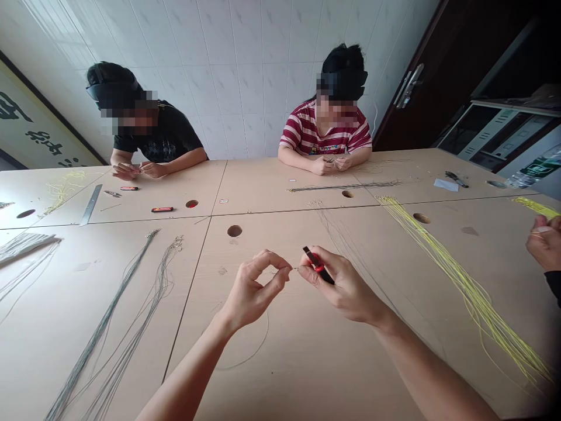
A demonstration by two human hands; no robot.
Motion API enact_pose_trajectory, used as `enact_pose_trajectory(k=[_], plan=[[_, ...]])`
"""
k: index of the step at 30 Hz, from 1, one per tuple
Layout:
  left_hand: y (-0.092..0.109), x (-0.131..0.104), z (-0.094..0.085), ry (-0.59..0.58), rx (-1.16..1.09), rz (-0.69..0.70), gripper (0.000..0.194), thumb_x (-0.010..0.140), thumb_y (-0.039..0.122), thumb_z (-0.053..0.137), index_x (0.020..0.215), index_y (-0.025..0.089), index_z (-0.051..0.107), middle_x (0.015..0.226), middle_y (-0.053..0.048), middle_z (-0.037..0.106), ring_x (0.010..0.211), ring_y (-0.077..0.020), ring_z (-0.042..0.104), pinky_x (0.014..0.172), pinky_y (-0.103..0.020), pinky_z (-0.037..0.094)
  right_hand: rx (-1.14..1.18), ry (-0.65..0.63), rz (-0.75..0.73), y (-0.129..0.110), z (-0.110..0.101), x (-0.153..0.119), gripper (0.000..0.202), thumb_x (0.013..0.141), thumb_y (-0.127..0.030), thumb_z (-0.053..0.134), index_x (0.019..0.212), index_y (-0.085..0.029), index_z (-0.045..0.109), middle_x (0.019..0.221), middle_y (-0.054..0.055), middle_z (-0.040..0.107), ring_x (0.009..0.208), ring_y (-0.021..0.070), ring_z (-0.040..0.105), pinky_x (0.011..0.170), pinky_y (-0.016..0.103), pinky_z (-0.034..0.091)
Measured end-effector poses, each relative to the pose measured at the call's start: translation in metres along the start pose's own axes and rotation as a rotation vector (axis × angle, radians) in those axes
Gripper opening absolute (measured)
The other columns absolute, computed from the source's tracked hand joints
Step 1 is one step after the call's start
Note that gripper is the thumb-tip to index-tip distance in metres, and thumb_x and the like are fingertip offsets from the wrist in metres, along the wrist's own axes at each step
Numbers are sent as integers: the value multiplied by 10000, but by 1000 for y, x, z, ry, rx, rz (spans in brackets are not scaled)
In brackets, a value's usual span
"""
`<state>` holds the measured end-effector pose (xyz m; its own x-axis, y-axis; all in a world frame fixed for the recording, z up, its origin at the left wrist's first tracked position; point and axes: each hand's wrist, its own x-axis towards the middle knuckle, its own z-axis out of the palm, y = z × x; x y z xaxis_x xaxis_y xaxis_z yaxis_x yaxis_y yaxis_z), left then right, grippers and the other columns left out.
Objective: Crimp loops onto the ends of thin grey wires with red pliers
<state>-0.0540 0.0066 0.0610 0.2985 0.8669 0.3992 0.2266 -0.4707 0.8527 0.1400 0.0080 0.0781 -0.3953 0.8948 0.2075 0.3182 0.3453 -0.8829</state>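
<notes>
My left hand [258, 286] is closed, its thumb and forefinger pinching the end of a thin grey cord [266, 333] above the table. A loop of that cord hangs down and curves toward the tabletop. My right hand [344, 283] holds a small black-and-red tool [316, 263], tilted with its narrow end up to the left; its exact kind I cannot make out. The thumb and forefinger tips of this hand meet close to the left fingertips, with a tiny piece of the cord showing between the two hands.
Bundles of grey cords [116, 304] lie left, yellow cords [456, 275] right. Loose thin cords [346, 240] run behind my right hand. A metal ruler [91, 204] and cable holes [235, 231] are farther off. Two people sit opposite; another person's hand [543, 242] is at right.
</notes>
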Motion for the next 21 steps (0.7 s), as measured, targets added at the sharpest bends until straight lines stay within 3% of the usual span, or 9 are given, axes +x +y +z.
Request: enact_pose_trajectory(k=[6,11,13,21], plan=[[2,-2,0,4,23,-14,121,903,130,548,823,207,597,776,0,642,759,-128,580,666,-261,461,-90,7,-47,0,0,-2,184,955,-319,502,802,-228,455,741,-26,445,659,120,418,614,260,356],[5,0,-5,17,15,35,171,913,149,535,971,209,685,1016,-63,683,1033,-198,600,911,-369,468,-117,19,-48,0,-1,-2,160,959,-322,498,832,-229,468,762,-16,484,678,125,458,627,260,378],[8,4,-9,14,15,11,177,919,180,540,983,218,701,1077,-73,671,1098,-217,579,932,-386,465,-128,12,-49,0,-2,-1,162,955,-314,506,825,-229,459,768,-15,483,682,127,456,631,262,383],[17,20,-16,-200,0,-91,168,917,286,573,873,200,710,993,-69,696,983,-207,616,875,-359,487,-249,-104,-139,2,-10,2,156,946,-243,495,798,-218,450,760,-4,478,702,141,435,623,273,364]])
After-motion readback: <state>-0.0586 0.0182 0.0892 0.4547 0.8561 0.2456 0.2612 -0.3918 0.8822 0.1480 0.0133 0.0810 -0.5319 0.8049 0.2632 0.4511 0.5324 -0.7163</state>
